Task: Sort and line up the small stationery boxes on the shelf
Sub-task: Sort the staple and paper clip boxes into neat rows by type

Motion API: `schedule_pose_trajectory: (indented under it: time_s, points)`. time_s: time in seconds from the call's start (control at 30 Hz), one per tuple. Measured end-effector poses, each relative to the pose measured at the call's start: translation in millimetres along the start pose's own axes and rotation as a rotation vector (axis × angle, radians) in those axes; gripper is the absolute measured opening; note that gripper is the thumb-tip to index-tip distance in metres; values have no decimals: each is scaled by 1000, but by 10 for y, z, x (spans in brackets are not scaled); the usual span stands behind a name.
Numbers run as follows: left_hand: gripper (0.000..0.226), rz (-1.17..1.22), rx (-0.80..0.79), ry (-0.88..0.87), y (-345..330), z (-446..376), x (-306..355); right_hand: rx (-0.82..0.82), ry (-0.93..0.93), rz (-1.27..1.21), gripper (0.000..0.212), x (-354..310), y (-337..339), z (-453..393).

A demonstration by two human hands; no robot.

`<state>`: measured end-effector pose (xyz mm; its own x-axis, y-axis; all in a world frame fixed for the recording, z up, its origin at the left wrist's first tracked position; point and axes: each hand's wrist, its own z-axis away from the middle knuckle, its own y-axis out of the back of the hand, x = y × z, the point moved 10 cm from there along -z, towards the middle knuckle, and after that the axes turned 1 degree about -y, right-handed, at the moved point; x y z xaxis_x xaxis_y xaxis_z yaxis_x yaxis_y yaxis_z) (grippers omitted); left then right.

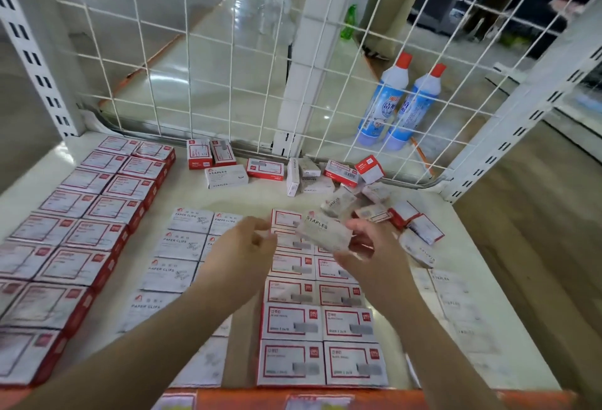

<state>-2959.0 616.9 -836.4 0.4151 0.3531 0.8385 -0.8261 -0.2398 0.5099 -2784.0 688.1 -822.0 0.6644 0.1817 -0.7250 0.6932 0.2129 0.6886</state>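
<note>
while the right hand (pixel 361 246) holds a white staples box (pixel 325 234) lifted over the middle of the shelf (pixel 260 196), fingers curled under it, thumb side hidden, the left hand (pixel 242 240) sits just beside it at 9 o'clock, fingers loosely bent, holding nothing that i can see; looks ready to take or steady the box. box is blurred, so exact contact with the left fingertips is unclear.

layout explains the hold: rows are grouped by type. red-edged boxes (pixel 81 227) in two columns at 9 o'clock, paper clips boxes (pixel 176 253) in the centre-left, red-framed boxes (pixel 322 325) in two columns at 6 o'clock under the hands, pale staples row (pixel 452 305) at 4 o'clock along the right side. unsorted pile (pixel 361 194) lies at 1 o'clock, boxes tilted and overlapping, a few loose ones (pixel 224 162) at 12 o'clock by the wire grid (pixel 208 51).

judgement: box is held label-up to read it; likely belongs in the staples row at 4 o'clock. sorting roughly two-thirds done, pile left to clear.

two blue bottles (pixel 400 106) stand behind the grid, not part of this.
</note>
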Motion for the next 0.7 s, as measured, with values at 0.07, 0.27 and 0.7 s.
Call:
schedule_pose_trajectory:
  time_s: [0.07,0.27,0.7]
  points:
    - [35,-19,-25,-47,14,64,24,-20,54,1,38,-67,-2,103]
    - [34,0,-44,-88,-24,189,-31,-67,153,-11,44,-204,-75,290]
    - [20,83,-76,-17,-108,281,-241,-122,190,20,42,-305,-183,328]
